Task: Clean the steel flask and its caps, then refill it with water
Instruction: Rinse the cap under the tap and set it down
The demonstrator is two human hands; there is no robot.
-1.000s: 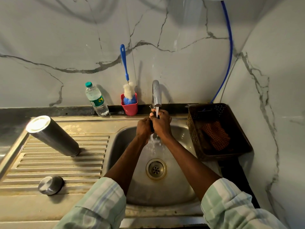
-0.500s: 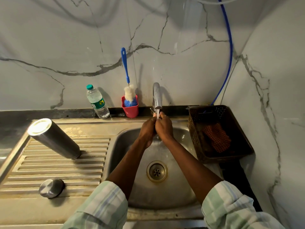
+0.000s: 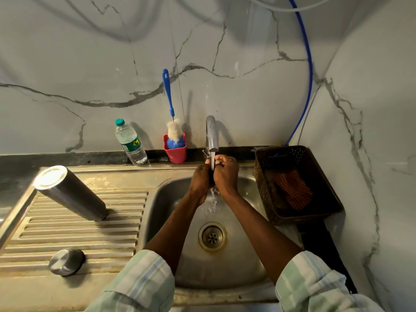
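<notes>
both hands, left hand (image 3: 200,181) and right hand (image 3: 225,174), are pressed together under the running tap (image 3: 211,134), clutching a small dark cap (image 3: 211,179), mostly hidden. the steel flask (image 3: 69,192) stands inverted well left of them.

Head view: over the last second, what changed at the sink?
Little. Both hands, left hand and right hand, stay pressed together under the running tap, shifting slightly around a small dark object held between them. The steel flask and the round cap on the drainboard have not moved.
</notes>
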